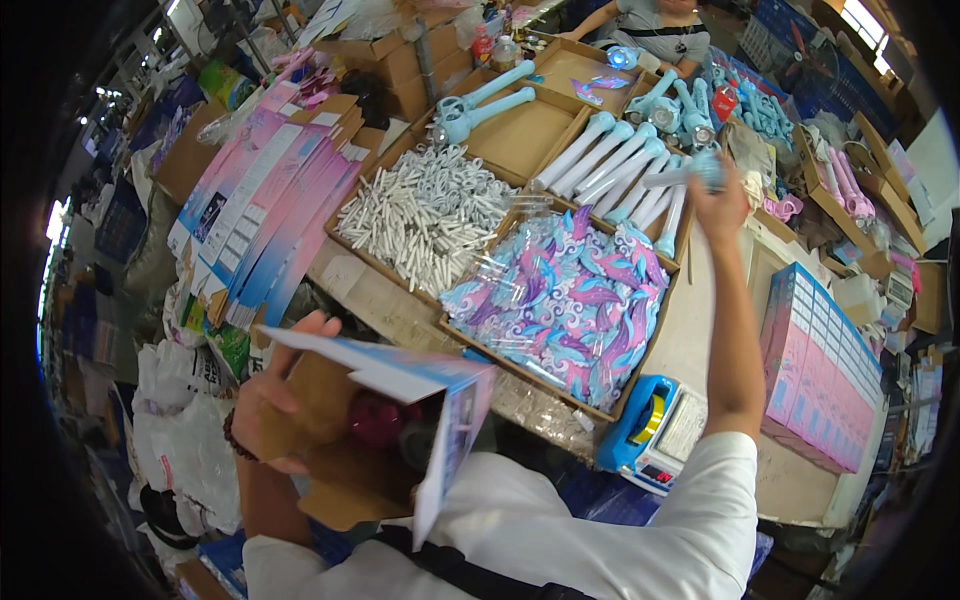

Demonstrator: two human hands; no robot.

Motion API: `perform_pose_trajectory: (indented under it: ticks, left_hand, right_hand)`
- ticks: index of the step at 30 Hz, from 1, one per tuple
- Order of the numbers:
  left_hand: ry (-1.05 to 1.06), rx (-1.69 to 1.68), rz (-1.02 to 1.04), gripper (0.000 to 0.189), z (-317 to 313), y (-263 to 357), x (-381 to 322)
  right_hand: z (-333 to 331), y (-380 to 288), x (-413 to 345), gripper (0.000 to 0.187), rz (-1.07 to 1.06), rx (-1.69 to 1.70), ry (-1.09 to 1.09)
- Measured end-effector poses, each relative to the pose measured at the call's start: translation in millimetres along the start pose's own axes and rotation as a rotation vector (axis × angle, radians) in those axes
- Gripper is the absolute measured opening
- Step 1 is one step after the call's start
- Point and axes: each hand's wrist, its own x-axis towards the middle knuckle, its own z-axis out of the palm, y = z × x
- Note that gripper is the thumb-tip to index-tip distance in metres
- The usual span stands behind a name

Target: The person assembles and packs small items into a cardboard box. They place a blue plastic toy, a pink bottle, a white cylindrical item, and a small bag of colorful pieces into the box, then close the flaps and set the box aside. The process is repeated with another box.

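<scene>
My left hand (270,401) grips an open printed cardboard box (326,469), tilted with its flaps spread. Inside it shows a magenta rounded thing (375,420), partly in shadow. Over the far right of the table, my right hand (718,201) is closed around a light blue toy wand (703,171), blurred by motion. Just left of that hand, several wands with pale shafts (619,161) lie side by side in a cardboard tray. Nearer to me a tray holds many purple and blue mermaid-tail pieces (562,300) in clear plastic.
Small white plastic parts (427,217) fill another tray. Flat printed cartons (255,202) are stacked at left. A blue tape dispenser (637,424) stands beside a digital scale (675,435). Packed pink boxes (817,367) stand at right. Across the table sits another person (660,37).
</scene>
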Motion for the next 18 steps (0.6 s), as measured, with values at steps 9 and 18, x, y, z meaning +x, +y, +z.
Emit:
perform_pose_trajectory:
  ticks: [9,18]
  left_hand:
    - [-0.358,0.368,0.12,0.067,-25.8,5.1,23.7]
    - [-0.369,0.331,0.204,0.096,-26.8,-3.4,17.6]
  right_hand:
    - [-290.7,-127.1,-22.7,0.068,0.055,1.615,0.054]
    - [-307.5,-297.7,-88.5,0.088,0.059,1.307,-0.021]
